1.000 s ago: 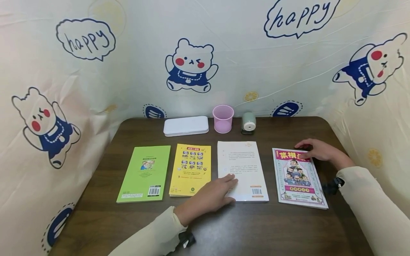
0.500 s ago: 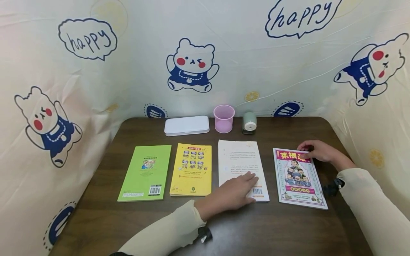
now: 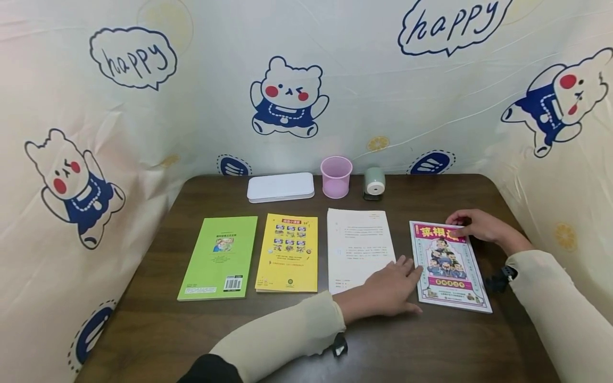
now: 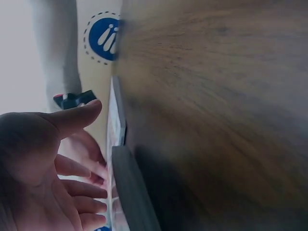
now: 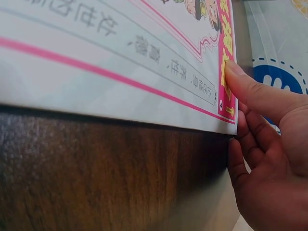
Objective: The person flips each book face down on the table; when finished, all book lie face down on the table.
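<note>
My right hand is at the top right corner of a pink-and-white book with cartoon figures on its cover. In the right wrist view, the thumb presses on the cover of that book while the fingers curl at its top edge. Outstretched, my left hand is over the lower right corner of a white book, its fingertips at the pink-and-white book's left edge. Whether they touch it is unclear. The left wrist view shows the hand with its fingers extended beside the books' edges.
A yellow book and a green book lie to the left on the brown table. Along the back edge stand a white flat case, a pink cup and a small green-and-white device. A printed cloth hangs behind.
My left hand has slid right across the white book, from its lower left part to the left edge of the pink-and-white book. The right hand has stayed at the corner.
</note>
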